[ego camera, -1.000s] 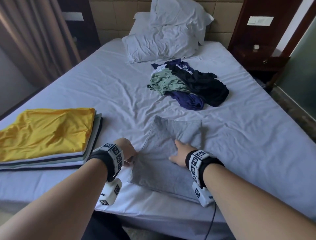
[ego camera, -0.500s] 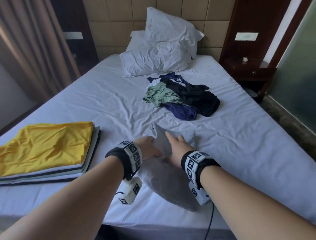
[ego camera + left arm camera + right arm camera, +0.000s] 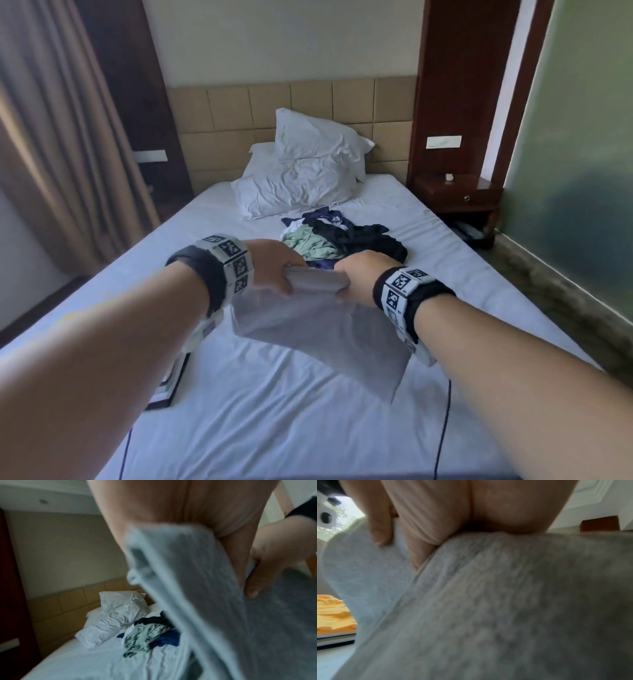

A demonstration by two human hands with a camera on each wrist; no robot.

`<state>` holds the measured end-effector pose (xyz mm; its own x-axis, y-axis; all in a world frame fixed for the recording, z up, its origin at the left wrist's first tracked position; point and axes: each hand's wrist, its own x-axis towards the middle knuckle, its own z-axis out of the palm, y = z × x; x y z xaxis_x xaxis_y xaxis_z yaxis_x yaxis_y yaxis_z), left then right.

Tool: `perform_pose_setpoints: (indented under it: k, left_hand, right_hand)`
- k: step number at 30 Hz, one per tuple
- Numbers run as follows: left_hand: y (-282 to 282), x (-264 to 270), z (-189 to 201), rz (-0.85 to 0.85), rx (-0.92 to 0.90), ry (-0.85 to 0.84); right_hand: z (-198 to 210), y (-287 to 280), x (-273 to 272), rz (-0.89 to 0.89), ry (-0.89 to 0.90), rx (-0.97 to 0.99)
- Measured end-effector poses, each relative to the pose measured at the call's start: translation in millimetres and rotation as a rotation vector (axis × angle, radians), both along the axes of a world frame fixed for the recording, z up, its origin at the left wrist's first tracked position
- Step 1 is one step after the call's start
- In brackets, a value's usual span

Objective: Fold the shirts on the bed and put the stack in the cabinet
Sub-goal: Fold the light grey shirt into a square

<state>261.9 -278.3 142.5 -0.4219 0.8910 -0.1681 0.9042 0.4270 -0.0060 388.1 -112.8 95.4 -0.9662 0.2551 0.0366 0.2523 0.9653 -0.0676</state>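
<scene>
Gripping grey shirt (image 3: 318, 329) (folded), both hands, above bed (image 3: 274, 411)

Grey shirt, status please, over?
Left hand and right hand both grip folded grey shirt, lifted off bed. Unfolded pile waits. Nothing blocking.

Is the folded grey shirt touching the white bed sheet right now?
Apart. In the head view the folded grey shirt hangs from both hands, above the white bed sheet.

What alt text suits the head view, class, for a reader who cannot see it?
Both hands, left hand and right hand, hold a folded grey shirt lifted above a white bed. Behind them lie a pile of unfolded clothes and pillows.
</scene>
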Motion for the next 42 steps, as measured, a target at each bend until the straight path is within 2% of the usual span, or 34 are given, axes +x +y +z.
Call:
perform_pose_setpoints:
  k: [5,11,16,19,21,23,25,29,31,33,34,35,36,38,40,42]
  left_hand:
    - [-25,-1,6,0.052,0.066,0.134]
    - [-46,6,7,0.143,0.285,0.035]
    - [-62,-2,-10,0.234,0.382,-0.022]
    - [-69,-8,-29,0.302,0.438,-0.094]
    - [-72,-16,-43,0.36,0.435,-0.166]
    - [-72,-25,-57,0.414,0.455,-0.388]
    - [-72,-29,-65,0.428,0.441,-0.596]
    - [-60,-43,-74,0.444,0.371,-0.86]
    - [-43,-50,-82,0.493,0.429,-0.802]
    - [-24,-61,-108,0.599,0.591,-0.722]
    - [-17,-63,-124,0.692,0.685,-0.736]
    - [-13,-64,-144,0.796,0.726,-0.754]
    - [-12,-63,-164,0.902,0.688,-0.773]
    - [-19,-57,-204,1.079,0.481,-0.866]
    - [-31,-54,-230,1.159,0.343,-0.963]
    - [-38,-52,-239,1.16,0.264,-1.028]
  right_hand:
    - [23,7,31,-0.039,-0.031,0.0]
    - [30,15,63,-0.103,-0.08,0.039]
    - [19,38,88,-0.181,-0.119,0.026]
    - [4,54,94,-0.221,-0.045,-0.176]
    - [-12,62,96,-0.273,0.05,-0.488]
    - [-27,68,99,-0.331,0.096,-0.878]
    - [-41,74,100,-0.371,0.1,-1.153]
    - [-64,88,99,-0.415,0.164,-1.35]
    - [-74,93,91,-0.459,0.267,-1.393]
    - [-91,105,77,-0.594,0.415,-1.318]
    - [-102,111,71,-0.685,0.446,-1.25]
    - [-116,117,67,-0.766,0.413,-1.182]
    - [-133,121,67,-0.837,0.314,-1.121]
    - [-171,125,74,-0.935,0.04,-1.086]
    - [-200,118,85,-0.983,-0.18,-1.126]
    - [-212,111,89,-0.973,-0.238,-1.128]
